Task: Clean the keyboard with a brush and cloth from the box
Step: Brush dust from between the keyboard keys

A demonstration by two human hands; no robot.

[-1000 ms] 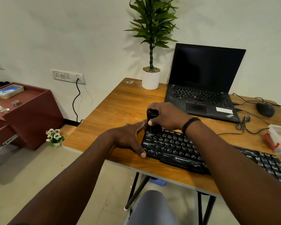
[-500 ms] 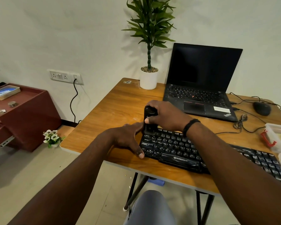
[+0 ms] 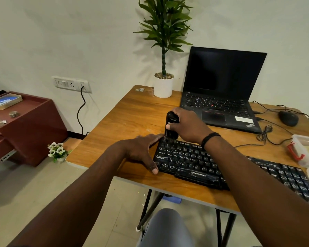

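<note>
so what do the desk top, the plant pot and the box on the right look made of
Desk top: wood or wood-look laminate, grain streaks, pale edge band.
Plant pot: smooth matte white, ceramic or plastic, can't tell.
Box: translucent plastic, red clip on its side.

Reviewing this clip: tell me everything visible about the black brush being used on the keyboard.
The black brush with a chunky plastic-looking body stands roughly upright, dark bristles down on the far-left corner keys of the black keyboard. The right hand grips its body from the right. The left hand lies flat beside the keyboard's left end, fingertips near the bristles; contact with them is unclear.
</note>
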